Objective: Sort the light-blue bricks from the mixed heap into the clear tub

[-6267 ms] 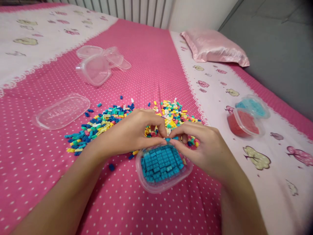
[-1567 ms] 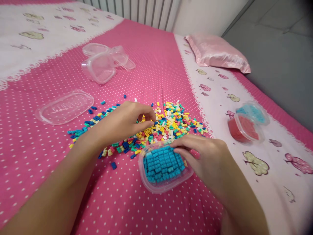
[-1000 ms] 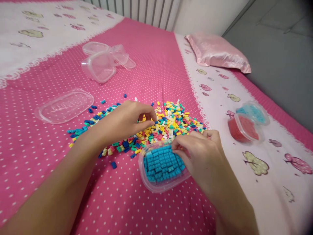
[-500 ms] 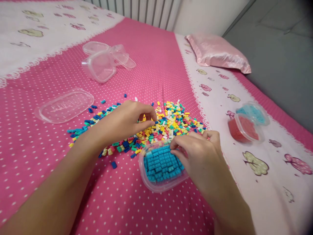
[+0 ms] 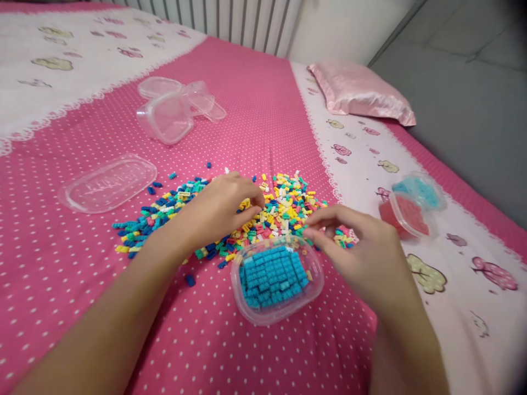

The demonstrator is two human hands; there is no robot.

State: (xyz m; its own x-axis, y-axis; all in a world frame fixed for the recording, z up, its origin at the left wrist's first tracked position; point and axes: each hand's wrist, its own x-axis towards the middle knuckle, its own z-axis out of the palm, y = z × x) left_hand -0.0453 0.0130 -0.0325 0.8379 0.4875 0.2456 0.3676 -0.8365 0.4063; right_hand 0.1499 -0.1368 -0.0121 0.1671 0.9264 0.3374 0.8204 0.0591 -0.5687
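Observation:
A heap of small coloured bricks [image 5: 284, 206] lies on the pink dotted bedspread [image 5: 247, 120]. In front of it stands a clear oval tub [image 5: 275, 277] packed with light blue bricks. My left hand [image 5: 218, 211] rests on the heap with its fingers curled, the fingertips pinched among the bricks; what they hold is too small to name. My right hand [image 5: 362, 255] hovers just right of the tub's far rim, thumb and forefinger apart and reaching toward the heap, nothing visible in them.
A clear oval lid [image 5: 107, 184] lies at the left. Several empty clear tubs and lids [image 5: 177, 107] sit further back. A closed tub of red bricks [image 5: 405, 216] and one of light blue bricks [image 5: 422, 189] stand at the right. A pink pillow [image 5: 360, 93] lies behind.
My right hand has lifted off the blue bricks in the tub and moved right and toward the heap, fingers spreading. My left hand stays on the heap.

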